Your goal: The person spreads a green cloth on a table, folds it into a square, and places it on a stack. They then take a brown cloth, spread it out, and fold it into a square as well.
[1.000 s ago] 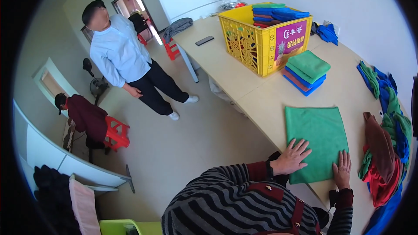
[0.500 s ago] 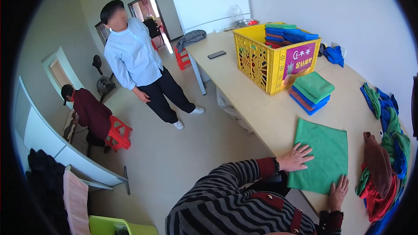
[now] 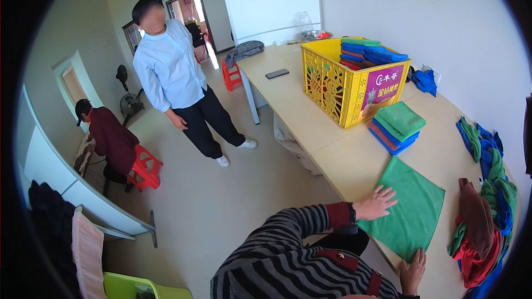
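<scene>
Cloth: green, one, spread flat on the table near its edge, set cornerwise, far corner just beside the stack, near corner at the right hand.

Left hand: palm down on the cloth's left side, fingers fanned apart; dark band at the wrist, striped sleeve behind.

Right hand: at the cloth's near corner, fingers together and touching it; whether they pinch the fabric or only rest there cannot be told from this angle.

Stack: folded cloths, green on top, reddish-brown and blue below, in front of the crate.

Crate: yellow, openwork sides, purple label; folded cloths in blue, green and red inside.

Heap: loose cloths, brown, red, green and blue, along the table's right side.

Phone: dark, flat, left of the crate.

Bowl: metal, far end, something red in it.

Persons: one standing in a light blue shirt, one seated on a red stool.
</scene>
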Demonstrator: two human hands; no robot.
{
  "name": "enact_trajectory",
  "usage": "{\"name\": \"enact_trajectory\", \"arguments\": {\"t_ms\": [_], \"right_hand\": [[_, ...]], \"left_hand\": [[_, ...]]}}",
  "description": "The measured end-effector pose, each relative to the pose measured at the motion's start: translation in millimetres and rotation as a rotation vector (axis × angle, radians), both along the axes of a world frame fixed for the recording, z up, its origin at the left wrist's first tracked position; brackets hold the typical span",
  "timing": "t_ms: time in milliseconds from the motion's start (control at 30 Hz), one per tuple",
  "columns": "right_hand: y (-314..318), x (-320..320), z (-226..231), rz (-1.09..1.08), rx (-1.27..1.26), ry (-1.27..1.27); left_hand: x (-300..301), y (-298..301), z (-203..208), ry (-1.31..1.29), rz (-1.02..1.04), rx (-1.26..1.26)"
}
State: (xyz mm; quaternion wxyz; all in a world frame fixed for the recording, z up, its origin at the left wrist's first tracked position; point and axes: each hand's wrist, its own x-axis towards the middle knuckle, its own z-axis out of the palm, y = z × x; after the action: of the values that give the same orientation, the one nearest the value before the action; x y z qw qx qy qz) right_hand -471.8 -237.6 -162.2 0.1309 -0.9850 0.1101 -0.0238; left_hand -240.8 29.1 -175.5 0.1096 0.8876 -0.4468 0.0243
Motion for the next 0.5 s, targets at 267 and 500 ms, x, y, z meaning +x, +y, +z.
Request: {"name": "enact_trajectory", "arguments": {"t_ms": [267,500], "right_hand": [[17.9,69.5,10.0,0.124,-0.013,-0.122],[62.9,100.2,-10.7,0.201,-0.102,-0.15]], "left_hand": [[-47.2,-4.3,-16.8,0.045,0.077,-0.182],[-51.7,2.2,-4.7,0.057,0.116,-0.185]]}}
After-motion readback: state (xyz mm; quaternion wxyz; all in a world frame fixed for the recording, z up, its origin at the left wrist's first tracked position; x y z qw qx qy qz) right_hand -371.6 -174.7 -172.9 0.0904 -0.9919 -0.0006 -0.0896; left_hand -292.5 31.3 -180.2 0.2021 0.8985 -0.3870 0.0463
